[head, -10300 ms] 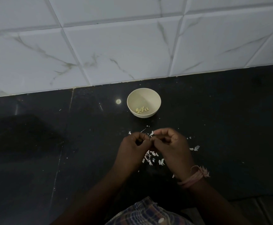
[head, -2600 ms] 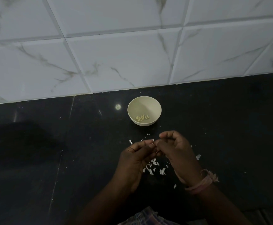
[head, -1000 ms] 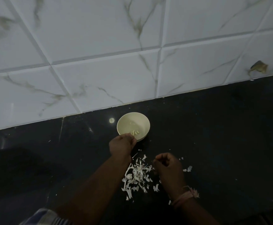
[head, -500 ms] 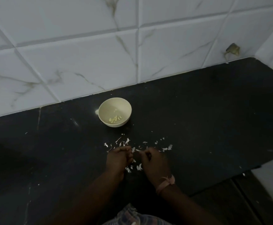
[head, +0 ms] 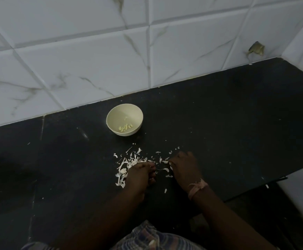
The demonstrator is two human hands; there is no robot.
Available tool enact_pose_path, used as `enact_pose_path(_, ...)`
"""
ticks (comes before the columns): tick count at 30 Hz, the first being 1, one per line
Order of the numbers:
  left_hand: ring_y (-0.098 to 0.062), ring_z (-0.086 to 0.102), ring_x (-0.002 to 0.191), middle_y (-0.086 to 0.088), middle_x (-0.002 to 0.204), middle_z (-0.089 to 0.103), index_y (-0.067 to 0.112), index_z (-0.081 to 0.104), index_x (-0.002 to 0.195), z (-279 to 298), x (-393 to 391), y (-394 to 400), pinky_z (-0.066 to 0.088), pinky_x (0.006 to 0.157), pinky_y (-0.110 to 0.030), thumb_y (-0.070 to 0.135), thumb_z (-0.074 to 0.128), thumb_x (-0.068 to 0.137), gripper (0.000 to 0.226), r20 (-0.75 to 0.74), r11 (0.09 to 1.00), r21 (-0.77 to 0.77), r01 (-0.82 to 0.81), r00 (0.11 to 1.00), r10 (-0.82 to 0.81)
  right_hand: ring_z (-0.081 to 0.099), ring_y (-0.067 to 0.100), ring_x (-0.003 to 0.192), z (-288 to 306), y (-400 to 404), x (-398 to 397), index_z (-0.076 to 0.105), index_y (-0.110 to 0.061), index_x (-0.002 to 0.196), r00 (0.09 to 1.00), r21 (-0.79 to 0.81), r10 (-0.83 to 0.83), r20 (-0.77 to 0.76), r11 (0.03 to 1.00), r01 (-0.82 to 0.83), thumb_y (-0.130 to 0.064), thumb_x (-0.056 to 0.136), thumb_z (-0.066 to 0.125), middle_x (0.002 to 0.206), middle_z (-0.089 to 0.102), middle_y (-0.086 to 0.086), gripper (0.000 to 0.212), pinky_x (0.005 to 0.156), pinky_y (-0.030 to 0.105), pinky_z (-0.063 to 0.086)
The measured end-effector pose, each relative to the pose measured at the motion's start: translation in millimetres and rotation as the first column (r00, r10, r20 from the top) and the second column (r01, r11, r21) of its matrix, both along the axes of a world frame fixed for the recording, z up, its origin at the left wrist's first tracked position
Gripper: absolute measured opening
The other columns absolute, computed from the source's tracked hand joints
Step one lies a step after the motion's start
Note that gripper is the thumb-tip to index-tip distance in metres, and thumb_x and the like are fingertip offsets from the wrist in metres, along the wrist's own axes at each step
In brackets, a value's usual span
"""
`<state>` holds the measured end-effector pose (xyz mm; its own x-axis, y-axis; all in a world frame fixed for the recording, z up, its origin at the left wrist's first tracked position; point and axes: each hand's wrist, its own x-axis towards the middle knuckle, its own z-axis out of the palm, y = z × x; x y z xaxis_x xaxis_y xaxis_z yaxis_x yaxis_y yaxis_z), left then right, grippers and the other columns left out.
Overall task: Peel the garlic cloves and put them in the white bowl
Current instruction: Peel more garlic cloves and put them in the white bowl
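Bowl holds peeled cloves, well beyond both hands' grip.

Desk: black, faintly speckled. Wall tiles: white, grey-brown marble veining. Bowl: cream-white; cloves inside pale yellow. Peel scraps: white. Wrist thread: pinkish. Garment: plaid, blue-brown.

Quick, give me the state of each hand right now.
Left hand: fingers curled, down on the pile of white garlic skins; what it holds cannot be told.
Right hand: fingers curled on the black countertop; contents cannot be told.
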<state>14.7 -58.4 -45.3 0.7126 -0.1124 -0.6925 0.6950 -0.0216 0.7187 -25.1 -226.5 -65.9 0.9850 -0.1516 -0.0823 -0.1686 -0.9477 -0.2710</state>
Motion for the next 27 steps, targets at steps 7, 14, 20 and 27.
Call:
enact_pose_path(7, -0.015, 0.063, 0.073, -0.012, 0.098, 0.073, 0.006, 0.071, 0.104, 1.3, -3.1, -4.3, 0.051, 0.061, -0.025, 0.002, 0.055, 0.098, 0.017, -0.019, 1.000, -0.009, -0.005, 1.000, 0.005, 0.050, 0.023, 0.118, -1.0, -8.7, 16.3, 0.062, -0.024, 0.113, 0.994, -0.004, 0.043, -0.103, 0.999, -0.044, -0.025, 0.102, 0.049, 0.126, 0.055, 0.002, 0.017, 0.100, 0.032, 0.034)
enact_pose_path(14, -0.015, 0.064, 0.071, -0.012, 0.096, 0.072, 0.003, 0.069, 0.109, 3.2, -5.1, -6.7, 0.053, 0.060, -0.025, 0.001, 0.054, 0.098, 0.018, -0.028, 0.998, -0.049, 0.025, 0.999, -0.027, 0.045, 0.027, 0.118, -6.9, -13.5, 18.1, 0.053, -0.016, 0.127, 0.987, -0.101, 0.042, -0.152, 0.993, -0.058, -0.024, 0.096, 0.047, 0.134, 0.050, 0.008, 0.033, 0.102, 0.036, 0.037)
enact_pose_path(20, -0.016, 0.067, 0.076, -0.009, 0.099, 0.074, 0.009, 0.071, 0.110, -3.3, -6.9, -3.6, 0.056, 0.065, -0.026, 0.008, 0.057, 0.099, 0.018, -0.067, 0.996, -0.039, 0.074, 0.995, -0.077, 0.049, 0.021, 0.113, -11.5, -17.4, 4.3, 0.062, -0.021, 0.118, 1.000, 0.072, 0.017, -0.008, 0.997, -0.017, -0.010, 0.091, 0.054, 0.128, 0.056, 0.001, 0.030, 0.096, 0.031, 0.036)
enact_pose_path(27, -0.016, 0.067, 0.081, -0.009, 0.107, 0.076, 0.012, 0.072, 0.111, -3.4, -5.9, -1.5, 0.056, 0.068, -0.027, 0.010, 0.057, 0.099, 0.019, -0.094, 0.997, -0.027, 0.072, 0.993, -0.074, 0.053, 0.021, 0.111, -17.1, -14.4, 4.3, 0.067, -0.021, 0.113, 1.000, 0.094, -0.015, 0.010, 0.995, 0.014, -0.017, 0.098, 0.055, 0.117, 0.061, 0.000, 0.020, 0.098, 0.031, 0.032)
